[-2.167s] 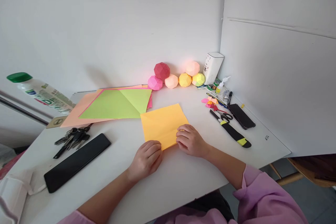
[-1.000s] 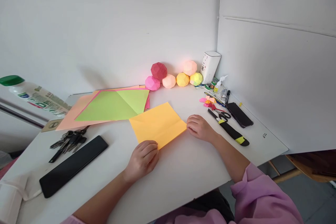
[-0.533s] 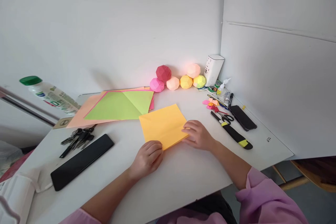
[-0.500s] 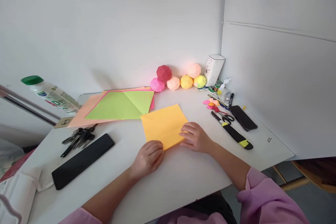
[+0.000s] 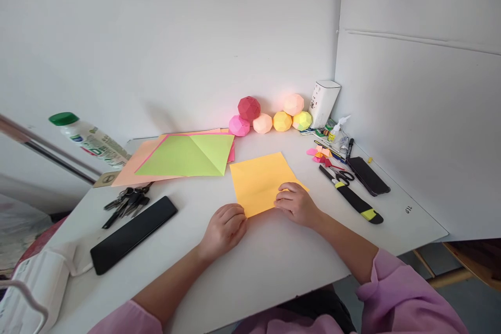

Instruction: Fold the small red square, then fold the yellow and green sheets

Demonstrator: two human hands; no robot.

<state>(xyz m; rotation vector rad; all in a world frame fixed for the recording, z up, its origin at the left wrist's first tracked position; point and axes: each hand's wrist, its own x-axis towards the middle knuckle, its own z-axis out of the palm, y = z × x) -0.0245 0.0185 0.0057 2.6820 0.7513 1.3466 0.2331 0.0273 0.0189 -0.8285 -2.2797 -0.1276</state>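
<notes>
A yellow-orange sheet of paper lies on the white table before me, its near edge towards me. My left hand pinches the sheet's near left corner between closed fingers. With curled fingers, my right hand grips the near edge on the right and covers part of that side. Left of the sheet, a green sheet of paper with crease lines rests on top of peach paper and pink sheets.
Several faceted paper balls stand against the wall. On the right are scissors, a black-and-yellow cutter, a phone and a glue bottle. Keys, a black power bank-like slab and a bottle are on the left.
The yellow-orange sheet has turned a little and shifted right, showing more of its right corner beyond my right hand. The view has moved slightly. Both hands remain at its near edge.
</notes>
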